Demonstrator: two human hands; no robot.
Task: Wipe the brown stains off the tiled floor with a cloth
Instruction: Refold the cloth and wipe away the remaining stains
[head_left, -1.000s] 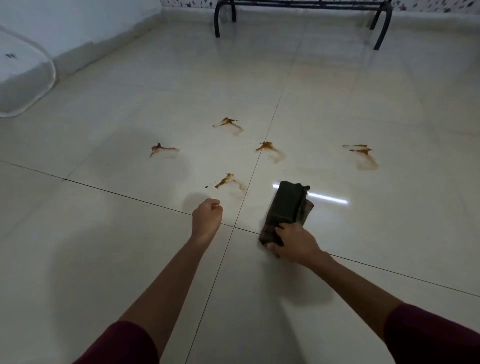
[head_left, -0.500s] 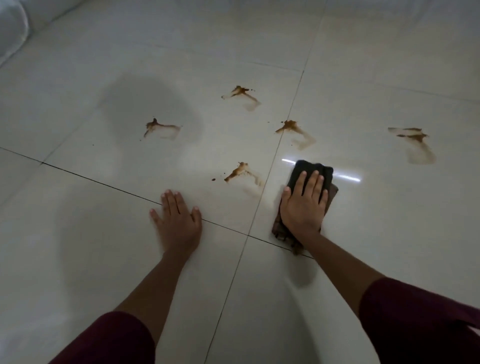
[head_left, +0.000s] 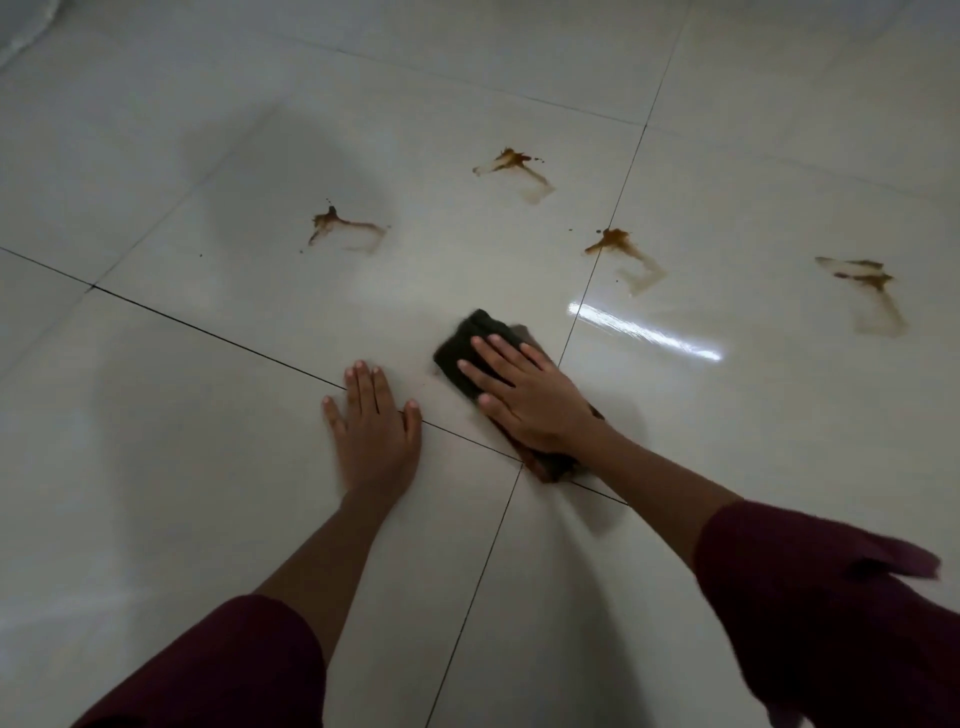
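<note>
Right hand (head_left: 530, 395), fingers spread flat, presses the dark folded cloth (head_left: 467, 345); left hand (head_left: 374, 431) braces open and empty; firm overlapping strokes best reach four brown stains (head_left: 618, 247) beyond.

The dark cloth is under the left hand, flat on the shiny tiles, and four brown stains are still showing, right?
Not quite. The dark folded cloth lies under the right hand, which presses it flat on the shiny pale tiled floor. The left hand rests bare on the tiles beside it. The head view shows this, with four brown stains still uncovered.
</note>
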